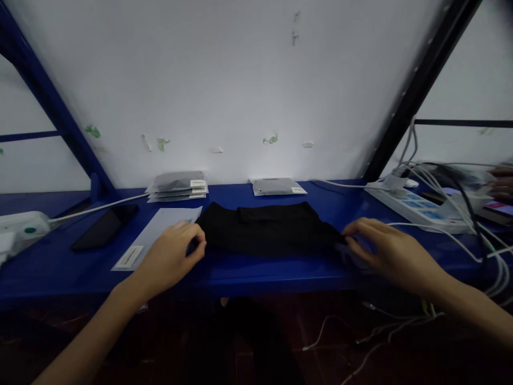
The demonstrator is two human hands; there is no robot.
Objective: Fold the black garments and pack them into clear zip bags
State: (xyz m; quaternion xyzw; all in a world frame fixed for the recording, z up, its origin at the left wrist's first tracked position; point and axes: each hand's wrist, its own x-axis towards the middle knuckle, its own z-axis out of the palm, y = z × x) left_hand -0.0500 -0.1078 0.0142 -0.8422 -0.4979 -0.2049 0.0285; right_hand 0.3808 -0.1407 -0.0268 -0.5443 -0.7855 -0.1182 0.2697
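Observation:
A black cloth garment (268,230), partly folded, lies spread on the blue table (256,275) in front of me; its exact kind does not show. With thumb and fingers pinched, my left hand (176,248) is at the garment's left edge. On the other side, my right hand (380,248) pinches the garment's right corner, slightly blurred. A flat grey bag (160,230) with a white label lies under and beside my left hand.
Behind the garment are a stack of labelled bags (178,184) and another bag (277,186). A black phone (106,227) lies at left, near a white plug block (24,230). A power strip (417,208) with tangled cables (460,198) stands at right, beside another person's hand (503,182).

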